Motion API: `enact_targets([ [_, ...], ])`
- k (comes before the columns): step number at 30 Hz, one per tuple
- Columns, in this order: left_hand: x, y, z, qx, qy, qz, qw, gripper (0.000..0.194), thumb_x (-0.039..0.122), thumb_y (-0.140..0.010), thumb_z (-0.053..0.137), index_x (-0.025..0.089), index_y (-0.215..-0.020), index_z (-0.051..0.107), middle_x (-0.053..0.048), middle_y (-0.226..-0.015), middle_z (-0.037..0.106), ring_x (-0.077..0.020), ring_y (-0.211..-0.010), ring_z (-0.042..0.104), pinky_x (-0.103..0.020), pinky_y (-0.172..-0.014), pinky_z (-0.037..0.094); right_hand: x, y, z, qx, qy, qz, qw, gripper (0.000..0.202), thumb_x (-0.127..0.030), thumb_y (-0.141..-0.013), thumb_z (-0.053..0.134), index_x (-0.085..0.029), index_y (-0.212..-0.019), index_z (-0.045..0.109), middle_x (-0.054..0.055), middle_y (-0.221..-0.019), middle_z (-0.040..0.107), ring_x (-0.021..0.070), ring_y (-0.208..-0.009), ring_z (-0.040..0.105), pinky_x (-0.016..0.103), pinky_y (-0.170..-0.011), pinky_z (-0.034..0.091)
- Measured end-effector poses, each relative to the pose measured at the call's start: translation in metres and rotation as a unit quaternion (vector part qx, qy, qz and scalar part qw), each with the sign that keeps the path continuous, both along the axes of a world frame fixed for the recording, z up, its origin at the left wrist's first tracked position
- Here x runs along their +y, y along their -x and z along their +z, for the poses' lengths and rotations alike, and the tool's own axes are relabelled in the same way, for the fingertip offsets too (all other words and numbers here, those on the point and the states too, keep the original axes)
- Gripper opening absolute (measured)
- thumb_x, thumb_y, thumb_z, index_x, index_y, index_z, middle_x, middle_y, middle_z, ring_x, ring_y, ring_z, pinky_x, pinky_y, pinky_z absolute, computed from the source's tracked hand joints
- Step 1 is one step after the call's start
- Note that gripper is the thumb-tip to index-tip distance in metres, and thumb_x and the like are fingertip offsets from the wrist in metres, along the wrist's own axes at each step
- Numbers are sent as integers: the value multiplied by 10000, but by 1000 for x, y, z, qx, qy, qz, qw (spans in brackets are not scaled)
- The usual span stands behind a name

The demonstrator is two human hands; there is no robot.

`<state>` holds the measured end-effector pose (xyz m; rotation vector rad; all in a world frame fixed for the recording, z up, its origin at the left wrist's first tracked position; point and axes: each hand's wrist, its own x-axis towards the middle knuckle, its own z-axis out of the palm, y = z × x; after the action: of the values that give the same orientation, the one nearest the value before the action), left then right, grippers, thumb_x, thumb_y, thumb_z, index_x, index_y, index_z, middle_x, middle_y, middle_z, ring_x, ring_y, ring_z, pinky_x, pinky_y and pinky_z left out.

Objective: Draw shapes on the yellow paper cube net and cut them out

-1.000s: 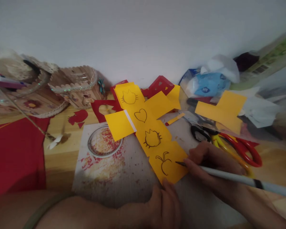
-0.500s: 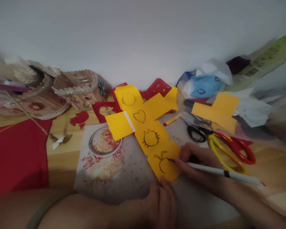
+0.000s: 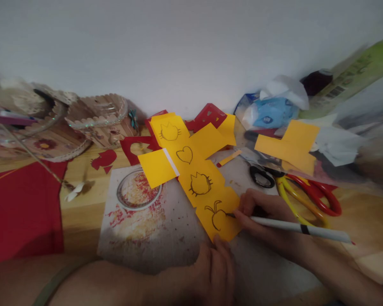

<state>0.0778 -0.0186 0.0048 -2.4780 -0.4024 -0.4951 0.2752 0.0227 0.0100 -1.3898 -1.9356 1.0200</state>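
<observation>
A cross-shaped yellow paper cutout (image 3: 187, 182) lies aslant before me, with dark outlines of two cat heads, a heart and a partly drawn round shape with two ear-like loops. My right hand (image 3: 261, 216) is closed around a white marker pen (image 3: 284, 224), its dark tip touching the right side of that round outline. At the cutout's lower corner, the fingertips of my left hand (image 3: 215, 267) press on the paper, fingers bent and close together; its thumb is hidden. Beneath the paper is a grey board (image 3: 175, 229) with red and yellow smudges around a drawn ring.
Scissors with red and yellow handles (image 3: 327, 204) and black-handled scissors (image 3: 261, 176) lie right of the cutout. Yellow paper pieces (image 3: 284, 144) and a blue packet (image 3: 271, 112) sit behind them. At left are wooden-stick baskets (image 3: 98, 119), red sheet (image 3: 25, 208) and red scraps (image 3: 105, 159).
The whole view has shifted slightly, so things appear a little further left. The pen tip stays at the round outline, and both hands keep their hold; no new line is clearly visible.
</observation>
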Motion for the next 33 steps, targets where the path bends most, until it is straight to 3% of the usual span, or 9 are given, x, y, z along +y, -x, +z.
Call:
enact_targets([
  [11, -1, 0, 2, 8, 5, 0, 1000, 372, 71, -882, 357, 115, -908, 726, -13, -822, 729, -113, -635, 610, -201, -571, 491, 1, 0, 3, -11, 7, 28, 1000, 303, -191, -784, 550, -230, -570, 339, -64, -510, 400, 86, -450, 329, 215, -403, 264],
  [17, -1, 1, 1, 21, 4, 0, 1000, 375, 76, -877, 354, 117, -937, 722, -16, -846, 728, -115, -659, 616, -201, -589, 498, 1, 1, 4, -15, 5, 12, 1000, 262, -206, -789, 535, -230, -583, 374, -43, -533, 462, 97, -468, 396, 216, -418, 318],
  [24, 0, 2, 2, 24, 3, -7, 1000, 352, 85, -877, 382, 135, -924, 727, -3, -856, 731, -113, -659, 617, -202, -585, 497, 0, 0, 4, -10, 19, 50, 998, 287, -164, -760, 531, -228, -569, 325, -66, -513, 387, 85, -461, 344, 213, -418, 283],
  [33, -1, 1, 0, 9, 5, 2, 1000, 357, 90, -891, 373, 119, -907, 729, -11, -834, 735, -111, -640, 614, -202, -570, 492, 1, 2, 4, -8, -2, 31, 999, 276, -185, -779, 533, -230, -570, 357, -64, -511, 411, 85, -446, 360, 209, -400, 288],
])
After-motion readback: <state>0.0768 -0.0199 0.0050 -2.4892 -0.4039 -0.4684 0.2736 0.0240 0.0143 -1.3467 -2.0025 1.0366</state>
